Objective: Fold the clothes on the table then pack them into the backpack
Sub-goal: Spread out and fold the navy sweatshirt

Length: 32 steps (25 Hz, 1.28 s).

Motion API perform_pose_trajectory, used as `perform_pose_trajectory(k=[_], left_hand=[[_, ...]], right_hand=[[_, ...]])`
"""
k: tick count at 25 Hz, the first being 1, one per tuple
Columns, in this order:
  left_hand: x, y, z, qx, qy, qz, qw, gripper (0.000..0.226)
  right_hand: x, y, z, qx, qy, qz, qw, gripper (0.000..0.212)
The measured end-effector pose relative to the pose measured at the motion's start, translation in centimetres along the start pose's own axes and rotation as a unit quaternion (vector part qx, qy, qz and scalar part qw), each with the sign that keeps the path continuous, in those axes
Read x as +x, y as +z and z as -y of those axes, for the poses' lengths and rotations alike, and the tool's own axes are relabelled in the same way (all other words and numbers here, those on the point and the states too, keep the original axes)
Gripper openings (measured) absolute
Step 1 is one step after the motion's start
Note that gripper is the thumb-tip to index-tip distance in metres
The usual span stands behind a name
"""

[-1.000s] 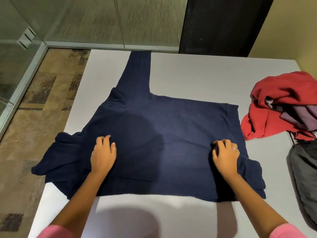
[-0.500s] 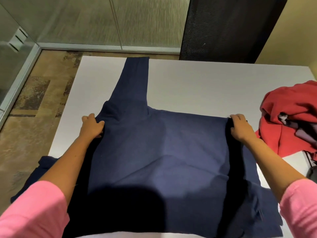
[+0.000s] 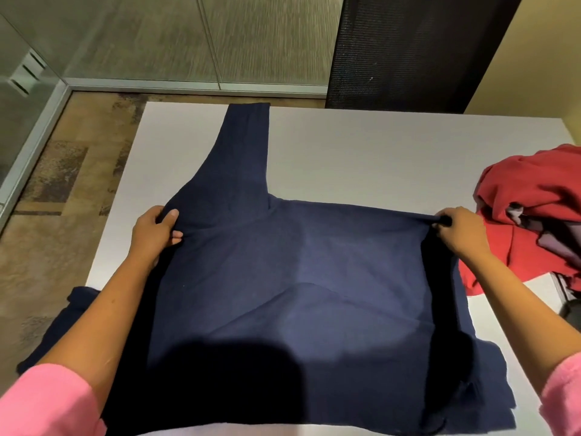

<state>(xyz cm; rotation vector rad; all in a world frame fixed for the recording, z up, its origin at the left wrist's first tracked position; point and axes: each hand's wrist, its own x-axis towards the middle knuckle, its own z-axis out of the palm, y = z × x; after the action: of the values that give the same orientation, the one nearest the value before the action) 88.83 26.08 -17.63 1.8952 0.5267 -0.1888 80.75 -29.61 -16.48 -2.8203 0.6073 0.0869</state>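
Observation:
A navy blue sweatshirt (image 3: 298, 278) lies spread across the white table (image 3: 377, 158), one sleeve stretching toward the far edge. My left hand (image 3: 155, 231) grips the fabric at the garment's far left corner, by the base of that sleeve. My right hand (image 3: 460, 229) pinches the far right corner, and the edge between the two hands is pulled taut and slightly lifted. A red garment (image 3: 531, 215) lies crumpled at the table's right side. Only a dark sliver of the backpack (image 3: 570, 306) shows at the right edge.
A black mesh chair back (image 3: 415, 51) stands behind the table's far edge. Glass partitions and patterned carpet (image 3: 47, 240) lie to the left, where the sweatshirt's other sleeve hangs over the table edge. Bare tabletop shows beyond the sweatshirt.
Both hands went from pressing on the sweatshirt's near part to its far corners and gripped them. The far edge is now pulled tighter and the head has leaned forward.

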Motion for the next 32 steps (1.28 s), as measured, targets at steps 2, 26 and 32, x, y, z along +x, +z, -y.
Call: perform_pose_trajectory(k=[2, 26, 32], left_hand=[[-1.6, -0.7, -0.3, -0.027, 0.026, 0.005, 0.999, 0.014], [-19.3, -6.9, 10.5, 0.132, 0.001, -0.074, 0.989, 0.012], [-20.6, -6.5, 10.6, 0.123, 0.037, -0.134, 0.983, 0.010]], right_hand=[[-1.9, -1.0, -0.1, 0.040, 0.006, -0.043, 0.998, 0.019], [-23.6, -1.3, -3.6, 0.325, 0.227, -0.103, 0.913, 0.009], [-25.2, -1.4, -4.0, 0.338, 0.245, -0.164, 0.894, 0.024]])
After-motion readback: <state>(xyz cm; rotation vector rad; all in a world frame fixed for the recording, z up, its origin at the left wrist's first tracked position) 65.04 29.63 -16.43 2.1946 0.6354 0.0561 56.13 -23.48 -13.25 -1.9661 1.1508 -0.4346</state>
